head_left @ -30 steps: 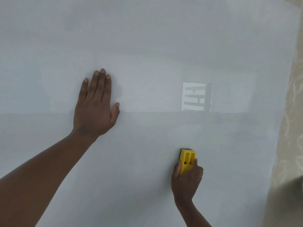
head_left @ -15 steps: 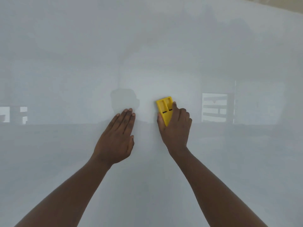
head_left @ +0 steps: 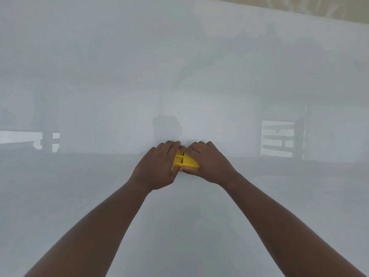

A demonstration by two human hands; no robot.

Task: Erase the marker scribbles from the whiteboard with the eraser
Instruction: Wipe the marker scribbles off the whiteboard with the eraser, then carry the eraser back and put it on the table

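The whiteboard (head_left: 179, 56) fills nearly the whole view, and I see no marker scribbles on it, only pale reflections. A yellow eraser (head_left: 184, 161) lies against the board at the centre, between both hands. My right hand (head_left: 207, 161) grips it from the right, fingers over its top and thumb under it. My left hand (head_left: 157, 167) closes on its left end, fingers over the top edge. Most of the eraser is covered by the two hands.
The board's top right edge (head_left: 299, 16) runs diagonally, with a beige patterned wall (head_left: 319, 5) beyond it. Bright window reflections show on the board at the right (head_left: 279, 138) and far left (head_left: 20, 137).
My left hand has moved right from flat on the board onto the eraser. The right hand has turned the eraser from upright to lying sideways. The camera has closed in on the board.
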